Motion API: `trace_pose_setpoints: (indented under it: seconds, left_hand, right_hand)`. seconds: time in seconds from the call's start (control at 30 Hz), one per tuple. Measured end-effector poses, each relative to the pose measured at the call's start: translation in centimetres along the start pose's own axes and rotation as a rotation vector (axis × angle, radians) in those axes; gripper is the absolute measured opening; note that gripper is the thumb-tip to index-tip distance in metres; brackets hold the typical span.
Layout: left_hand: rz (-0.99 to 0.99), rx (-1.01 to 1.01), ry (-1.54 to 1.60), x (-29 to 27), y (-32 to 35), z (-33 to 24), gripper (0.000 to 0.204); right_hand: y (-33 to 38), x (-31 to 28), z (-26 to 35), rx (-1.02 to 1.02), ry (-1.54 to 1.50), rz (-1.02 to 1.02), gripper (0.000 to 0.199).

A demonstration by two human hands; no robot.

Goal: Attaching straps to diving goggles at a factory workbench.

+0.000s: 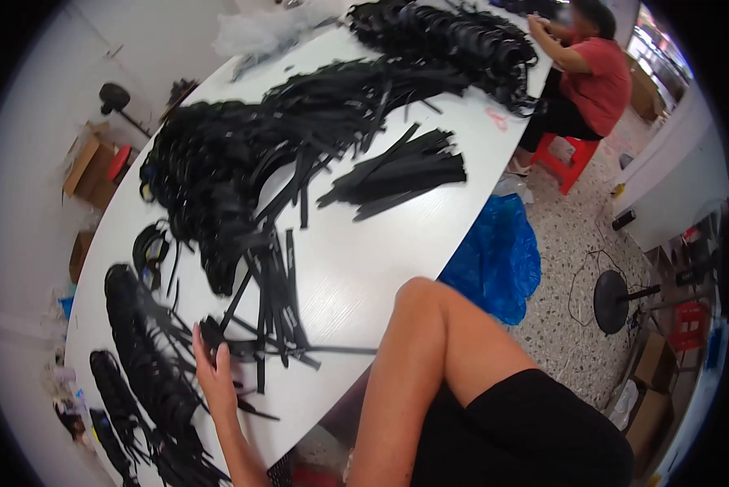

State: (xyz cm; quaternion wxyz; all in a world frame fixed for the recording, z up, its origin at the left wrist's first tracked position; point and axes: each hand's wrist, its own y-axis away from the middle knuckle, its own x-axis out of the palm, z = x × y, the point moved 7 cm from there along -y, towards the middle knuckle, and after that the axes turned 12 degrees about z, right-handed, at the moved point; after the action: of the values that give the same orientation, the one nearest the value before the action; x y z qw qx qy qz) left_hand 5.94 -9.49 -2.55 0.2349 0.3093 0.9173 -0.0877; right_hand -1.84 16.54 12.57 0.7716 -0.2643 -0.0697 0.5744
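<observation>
My left hand (215,375) reaches over the near left part of the white table (348,268). A black strap (212,331) shows between its thumb and fingers, and the hand looks closed on it; the far side of the grip is hidden. More flat black straps (275,300) lie crossed just beyond the hand. To its left runs a long row of looped black straps (149,349). My right hand is out of view.
Large heaps of black straps (210,162) cover the table's far part, with a flat bundle (413,172) nearer. A co-worker (596,77) sits on a red stool (565,162) at the far right. A blue plastic bag (494,260) and a black round base (616,302) are on the floor. My bent knee (421,300) stands beside the table edge.
</observation>
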Motion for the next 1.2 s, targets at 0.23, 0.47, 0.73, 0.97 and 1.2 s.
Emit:
trace_pose_setpoints:
  seconds: [0.23,0.47,0.73,0.97,1.2]
  left_hand:
    - [0.004,-0.306,0.014,-2.3,-1.9,1.4,0.069]
    - [0.075,-0.265,0.088,-1.9,-2.1,-0.1,0.059]
    - [-0.088,-0.224,0.399,-1.1,-1.4,-0.9,0.053]
    - [-0.138,-0.067,0.663,2.3,-1.3,-3.1,0.048]
    - [-0.228,0.131,0.519,1.5,-3.7,-6.0,0.05]
  right_hand:
    - [-1.8,0.8,-0.7,-0.035,-0.066,0.185,0.027]
    - [20.3,-16.8,2.9,0.606,1.095,-0.815,0.015]
    - [35.5,-24.5,5.1,1.129,1.234,-0.874,0.02]
    - [36.1,-25.3,4.6,1.068,1.127,-0.925,0.017]
    - [24.5,-25.4,2.3,0.608,0.646,-1.083,0.011]
